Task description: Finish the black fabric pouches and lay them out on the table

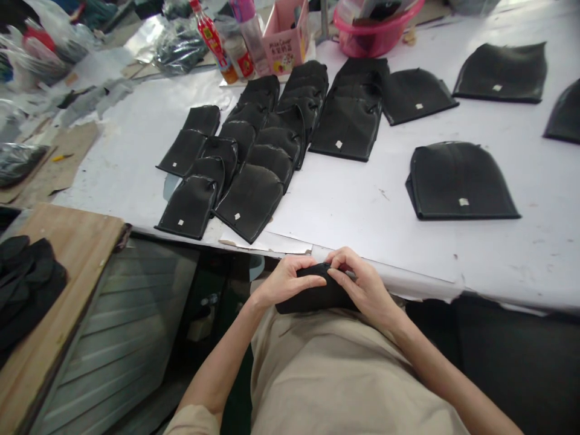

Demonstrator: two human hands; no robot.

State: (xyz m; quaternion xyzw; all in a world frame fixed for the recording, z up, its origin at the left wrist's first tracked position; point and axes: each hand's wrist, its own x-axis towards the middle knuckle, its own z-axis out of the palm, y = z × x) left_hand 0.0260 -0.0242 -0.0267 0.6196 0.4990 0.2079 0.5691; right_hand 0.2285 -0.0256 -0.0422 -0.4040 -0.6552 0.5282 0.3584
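Close to my body, at the table's front edge, I hold a black fabric piece (312,297) with both hands. My left hand (292,280) grips its left part, thumb stretched along the top. My right hand (354,277) pinches its upper edge with thumb and fingertips. Part of the piece is hidden behind my hands. On the table beyond lie similar flat black pieces with one rounded side and a small white tag, such as a single black piece (464,181) to the right and an overlapping row of black pieces (249,202) ahead.
A white-covered table (344,199) spans the front. At its back stand a red-labelled bottle (212,42), a pink box (285,39) and a pink basin (376,33). Plastic bags (49,48) lie far left. A wooden board (67,254) with dark cloth (27,290) is at my left.
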